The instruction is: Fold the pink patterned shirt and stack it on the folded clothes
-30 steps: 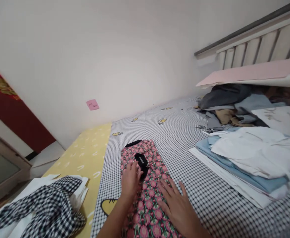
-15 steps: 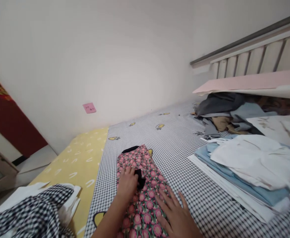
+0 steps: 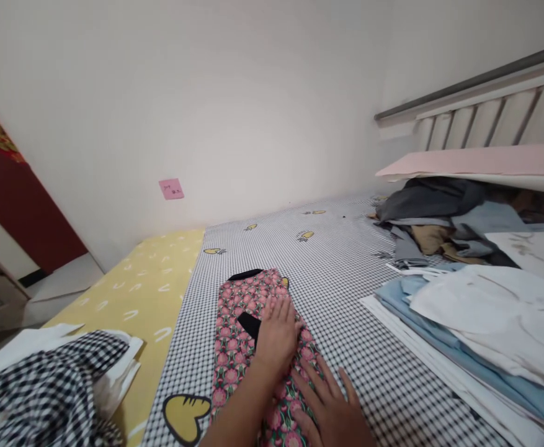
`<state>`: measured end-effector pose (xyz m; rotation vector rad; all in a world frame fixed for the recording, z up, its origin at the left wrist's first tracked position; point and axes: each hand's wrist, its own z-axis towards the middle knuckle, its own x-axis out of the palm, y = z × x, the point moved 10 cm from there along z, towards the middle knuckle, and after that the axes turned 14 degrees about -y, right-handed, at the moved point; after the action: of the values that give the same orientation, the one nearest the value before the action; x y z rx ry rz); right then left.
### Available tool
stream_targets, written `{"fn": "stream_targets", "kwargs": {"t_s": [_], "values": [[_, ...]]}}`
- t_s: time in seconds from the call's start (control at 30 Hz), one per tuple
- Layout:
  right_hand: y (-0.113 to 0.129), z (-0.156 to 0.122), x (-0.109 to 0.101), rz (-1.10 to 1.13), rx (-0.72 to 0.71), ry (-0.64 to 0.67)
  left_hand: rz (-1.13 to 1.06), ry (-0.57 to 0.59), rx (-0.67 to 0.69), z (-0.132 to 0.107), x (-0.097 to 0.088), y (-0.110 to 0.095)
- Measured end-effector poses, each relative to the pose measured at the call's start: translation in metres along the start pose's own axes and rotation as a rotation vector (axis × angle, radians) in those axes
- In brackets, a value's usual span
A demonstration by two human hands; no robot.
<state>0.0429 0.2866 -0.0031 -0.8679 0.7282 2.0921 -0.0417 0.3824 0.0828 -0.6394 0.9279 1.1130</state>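
A folded pink floral garment (image 3: 234, 341) with a black band at its far end lies lengthwise on the checked bedsheet (image 3: 346, 267). My left hand (image 3: 278, 332) rests flat on its upper right part, fingers stretched out. Beside that hand a black piece of cloth (image 3: 249, 324) shows on top of the garment, partly covered by the hand. Lower down, my right hand (image 3: 330, 403) lies with fingers spread across the garment's right edge. The garment's near end runs out of view beneath my arms.
At right lies a stack of folded white and blue clothes (image 3: 476, 329). Behind it are dark grey clothes (image 3: 432, 198) under a pink sheet (image 3: 481, 160). A black-and-white gingham cloth (image 3: 53, 379) lies at lower left on yellow fabric (image 3: 160, 267). A wall (image 3: 262, 112) stands behind.
My left hand has moved right across the garment, from the left of the black cloth to its right. My right hand stays at the right edge. The view has shifted slightly.
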Motion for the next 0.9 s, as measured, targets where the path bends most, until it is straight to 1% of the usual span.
{"fn": "stream_targets", "kwargs": {"t_s": [0.07,0.13,0.17,0.23,0.3,0.37,0.43,0.53,0.63,0.7,0.77,0.9], "values": [[-0.006,-0.007,0.014,-0.011,-0.018,-0.008,-0.042,0.092,-0.095,0.003,0.037,0.004],[-0.009,-0.015,0.028,-0.029,-0.036,-0.022,-0.072,0.144,-0.175,0.007,0.066,0.012],[-0.010,-0.018,0.033,-0.050,-0.028,-0.040,-0.080,0.159,-0.195,0.010,0.076,0.016],[-0.015,-0.022,0.036,-0.100,0.012,-0.086,-0.088,0.196,-0.212,0.018,0.091,0.023],[-0.015,-0.022,0.035,-0.113,0.020,-0.107,-0.089,0.226,-0.215,0.024,0.097,0.026],[-0.010,-0.018,0.030,-0.073,-0.018,-0.078,-0.086,0.239,-0.205,0.023,0.094,0.026],[-0.004,-0.011,0.021,-0.025,-0.032,-0.034,-0.085,0.233,-0.170,0.014,0.085,0.021],[0.001,-0.001,0.002,0.007,0.042,0.028,-0.099,0.226,-0.108,-0.010,0.070,0.009],[0.010,0.006,-0.015,0.012,0.103,0.096,-0.111,0.253,-0.113,-0.040,0.055,0.001],[0.016,0.008,-0.021,-0.004,0.117,0.136,-0.126,0.275,-0.134,-0.062,0.044,-0.003],[0.019,0.008,-0.024,-0.028,0.115,0.174,-0.152,0.299,-0.145,-0.086,0.029,-0.007],[0.021,0.010,-0.026,-0.071,0.107,0.252,-0.186,0.337,-0.161,-0.139,-0.008,-0.014]]}}
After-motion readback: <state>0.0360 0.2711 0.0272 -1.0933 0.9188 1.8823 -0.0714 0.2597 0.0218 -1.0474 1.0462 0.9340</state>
